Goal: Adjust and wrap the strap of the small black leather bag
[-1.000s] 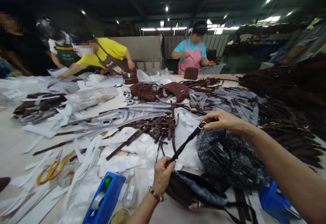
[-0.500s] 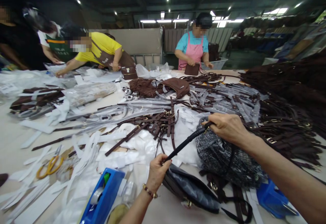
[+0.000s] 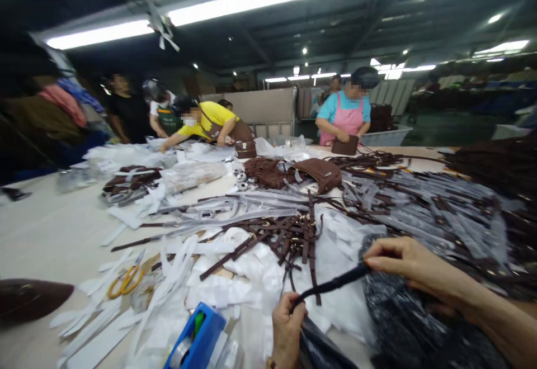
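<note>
A dark bag strap (image 3: 335, 284) stretches between my two hands, sloping up to the right. My left hand (image 3: 288, 324) is closed around its lower end, just above the dark bag (image 3: 321, 346), most of which falls below the view. My right hand (image 3: 396, 258) pinches the upper end between thumb and fingers. Beneath the right forearm lies a black-and-grey speckled fabric item (image 3: 390, 307), partly hidden by the arm. Left of my hands stands a blue tape dispenser (image 3: 205, 335).
Brown straps (image 3: 277, 235) lie heaped mid-table, with plastic-wrapped straps (image 3: 444, 207) to the right. Orange-handled scissors (image 3: 126, 282) rest among white strips (image 3: 100, 335). A brown bag piece (image 3: 33, 299) sits at left. Co-workers, one in yellow (image 3: 218, 117), one in a pink apron (image 3: 346, 114), stand across the table.
The view has tilted up and shifted left, so the table things appear lower and farther right. Both hands keep hold of the strap; less of the bag shows.
</note>
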Action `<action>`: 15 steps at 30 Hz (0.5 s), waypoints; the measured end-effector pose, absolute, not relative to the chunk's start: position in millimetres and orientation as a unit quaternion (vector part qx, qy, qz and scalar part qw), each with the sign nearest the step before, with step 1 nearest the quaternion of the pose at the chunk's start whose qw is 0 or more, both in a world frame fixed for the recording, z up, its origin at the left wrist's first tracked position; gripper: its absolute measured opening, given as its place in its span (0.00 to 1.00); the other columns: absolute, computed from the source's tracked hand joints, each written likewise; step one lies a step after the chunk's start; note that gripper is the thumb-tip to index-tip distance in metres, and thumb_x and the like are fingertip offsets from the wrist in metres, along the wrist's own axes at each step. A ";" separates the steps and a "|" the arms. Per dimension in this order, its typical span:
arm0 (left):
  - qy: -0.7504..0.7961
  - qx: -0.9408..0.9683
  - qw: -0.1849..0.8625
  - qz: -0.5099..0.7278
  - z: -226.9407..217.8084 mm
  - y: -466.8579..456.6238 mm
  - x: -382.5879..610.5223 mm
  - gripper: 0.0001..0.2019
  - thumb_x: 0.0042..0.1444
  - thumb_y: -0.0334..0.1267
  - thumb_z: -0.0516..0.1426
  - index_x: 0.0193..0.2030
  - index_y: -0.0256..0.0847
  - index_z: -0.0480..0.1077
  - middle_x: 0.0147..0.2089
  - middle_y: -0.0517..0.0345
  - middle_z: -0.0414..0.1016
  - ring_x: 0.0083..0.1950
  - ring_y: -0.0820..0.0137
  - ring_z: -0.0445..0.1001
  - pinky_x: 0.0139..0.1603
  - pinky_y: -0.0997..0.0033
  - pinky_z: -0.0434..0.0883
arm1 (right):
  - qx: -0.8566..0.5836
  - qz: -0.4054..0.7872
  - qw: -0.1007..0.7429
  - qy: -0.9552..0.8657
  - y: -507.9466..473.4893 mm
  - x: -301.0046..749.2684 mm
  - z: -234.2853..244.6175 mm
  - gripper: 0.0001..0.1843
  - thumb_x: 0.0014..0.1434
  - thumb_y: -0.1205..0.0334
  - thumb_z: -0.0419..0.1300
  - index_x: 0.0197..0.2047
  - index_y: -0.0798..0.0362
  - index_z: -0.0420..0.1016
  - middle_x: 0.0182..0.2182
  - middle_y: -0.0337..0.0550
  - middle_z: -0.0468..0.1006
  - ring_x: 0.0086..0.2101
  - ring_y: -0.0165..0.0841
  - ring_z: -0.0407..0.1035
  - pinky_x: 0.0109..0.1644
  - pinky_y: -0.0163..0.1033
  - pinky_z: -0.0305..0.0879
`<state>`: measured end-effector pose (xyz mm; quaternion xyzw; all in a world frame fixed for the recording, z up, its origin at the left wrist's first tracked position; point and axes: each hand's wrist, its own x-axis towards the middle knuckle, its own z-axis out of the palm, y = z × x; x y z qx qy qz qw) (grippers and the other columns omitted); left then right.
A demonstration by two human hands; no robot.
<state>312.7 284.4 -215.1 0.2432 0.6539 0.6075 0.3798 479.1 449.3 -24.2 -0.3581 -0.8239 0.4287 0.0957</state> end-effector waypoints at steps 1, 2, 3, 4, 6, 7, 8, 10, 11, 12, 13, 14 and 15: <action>0.647 0.239 0.380 0.617 -219.9 288.5 313.2 0.11 0.45 0.44 0.53 0.30 0.37 0.65 0.23 0.61 0.65 0.22 0.75 0.58 0.26 0.74 0.58 | -0.354 0.393 0.101 -0.843 453.4 478.9 -30.2 0.15 0.47 0.49 0.58 0.26 0.52 0.75 0.24 0.41 0.75 0.29 0.37 0.68 0.33 0.38 0.61; 0.638 0.241 0.379 0.625 -223.8 292.6 313.2 0.10 0.45 0.42 0.52 0.29 0.37 0.64 0.22 0.62 0.64 0.23 0.75 0.58 0.27 0.74 0.58 | -0.347 0.354 0.111 -0.862 458.2 478.7 -37.1 0.13 0.47 0.50 0.58 0.26 0.51 0.75 0.24 0.40 0.75 0.29 0.38 0.68 0.33 0.39 0.62; 0.631 0.247 0.377 0.631 -226.5 296.0 312.9 0.09 0.45 0.41 0.52 0.29 0.37 0.63 0.22 0.62 0.62 0.24 0.74 0.58 0.28 0.73 0.58 | -0.334 0.306 0.133 -0.882 463.0 478.7 -44.0 0.11 0.48 0.51 0.58 0.26 0.50 0.74 0.24 0.40 0.75 0.28 0.38 0.69 0.32 0.39 0.63; 0.625 0.258 0.375 0.635 -227.7 298.3 312.6 0.08 0.45 0.40 0.52 0.30 0.37 0.63 0.23 0.62 0.61 0.25 0.73 0.58 0.30 0.73 0.58 | -0.311 0.246 0.162 -0.903 467.1 478.9 -50.3 0.10 0.50 0.53 0.58 0.28 0.49 0.74 0.25 0.40 0.75 0.28 0.38 0.69 0.32 0.40 0.64; 0.609 0.299 0.377 0.631 -226.4 299.4 312.1 0.09 0.44 0.40 0.53 0.32 0.37 0.63 0.26 0.61 0.60 0.29 0.72 0.58 0.33 0.72 0.58 | -0.249 0.093 0.237 -0.934 471.9 479.8 -58.4 0.11 0.54 0.54 0.54 0.30 0.48 0.74 0.25 0.40 0.74 0.27 0.38 0.69 0.31 0.41 0.65; 0.600 0.324 0.385 0.622 -224.5 298.7 311.6 0.11 0.44 0.40 0.53 0.34 0.37 0.63 0.27 0.61 0.60 0.30 0.72 0.58 0.34 0.72 0.58 | -0.216 0.015 0.274 -0.937 472.3 480.2 -59.7 0.12 0.57 0.54 0.52 0.30 0.48 0.74 0.25 0.41 0.73 0.27 0.38 0.69 0.31 0.42 0.65; 0.589 0.348 0.399 0.611 -222.5 297.5 310.8 0.13 0.44 0.41 0.53 0.37 0.38 0.63 0.28 0.61 0.60 0.31 0.71 0.58 0.35 0.72 0.58 | -0.184 -0.054 0.302 -0.934 471.7 480.4 -59.2 0.14 0.59 0.55 0.50 0.31 0.49 0.73 0.25 0.42 0.72 0.26 0.38 0.68 0.30 0.43 0.64; 0.565 0.392 0.427 0.587 -219.7 295.2 307.6 0.16 0.46 0.43 0.53 0.40 0.38 0.64 0.29 0.61 0.59 0.31 0.71 0.58 0.36 0.71 0.58 | -0.133 -0.148 0.340 -0.919 468.5 479.5 -54.6 0.14 0.61 0.58 0.48 0.31 0.51 0.72 0.24 0.43 0.71 0.24 0.37 0.67 0.29 0.43 0.62; 0.558 0.408 0.432 0.579 -219.4 294.4 305.3 0.17 0.47 0.45 0.52 0.41 0.38 0.65 0.29 0.61 0.59 0.32 0.71 0.58 0.37 0.71 0.58 | -0.113 -0.171 0.352 -0.913 466.5 478.5 -51.2 0.13 0.61 0.61 0.48 0.32 0.51 0.72 0.24 0.44 0.72 0.24 0.37 0.66 0.29 0.43 0.62; 0.557 0.418 0.433 0.572 -220.1 294.1 302.9 0.17 0.48 0.46 0.52 0.42 0.38 0.66 0.30 0.61 0.58 0.32 0.71 0.58 0.37 0.72 0.57 | -0.096 -0.181 0.362 -0.910 464.6 477.5 -47.9 0.12 0.61 0.63 0.49 0.33 0.50 0.72 0.24 0.44 0.72 0.24 0.37 0.67 0.30 0.43 0.62; 0.562 0.422 0.431 0.567 -221.6 294.0 300.6 0.17 0.49 0.48 0.51 0.41 0.38 0.66 0.30 0.61 0.58 0.32 0.71 0.57 0.37 0.72 0.57 | -0.083 -0.181 0.371 -0.907 462.8 476.5 -44.9 0.11 0.60 0.65 0.49 0.34 0.49 0.72 0.24 0.43 0.73 0.25 0.37 0.67 0.31 0.43 0.62; 0.571 0.419 0.428 0.561 -223.9 294.1 298.6 0.17 0.50 0.49 0.51 0.41 0.38 0.66 0.29 0.61 0.58 0.32 0.71 0.57 0.36 0.72 0.57 | -0.072 -0.173 0.378 -0.907 461.5 475.9 -42.4 0.11 0.60 0.66 0.50 0.35 0.48 0.73 0.25 0.43 0.74 0.26 0.37 0.67 0.32 0.43 0.62; 0.582 0.412 0.427 0.556 -226.8 294.4 297.2 0.17 0.51 0.49 0.51 0.40 0.38 0.66 0.29 0.61 0.58 0.31 0.71 0.57 0.36 0.72 0.57 | -0.064 -0.163 0.379 -0.909 460.5 475.9 -40.8 0.10 0.59 0.67 0.50 0.35 0.48 0.73 0.26 0.42 0.74 0.26 0.36 0.68 0.33 0.42 0.63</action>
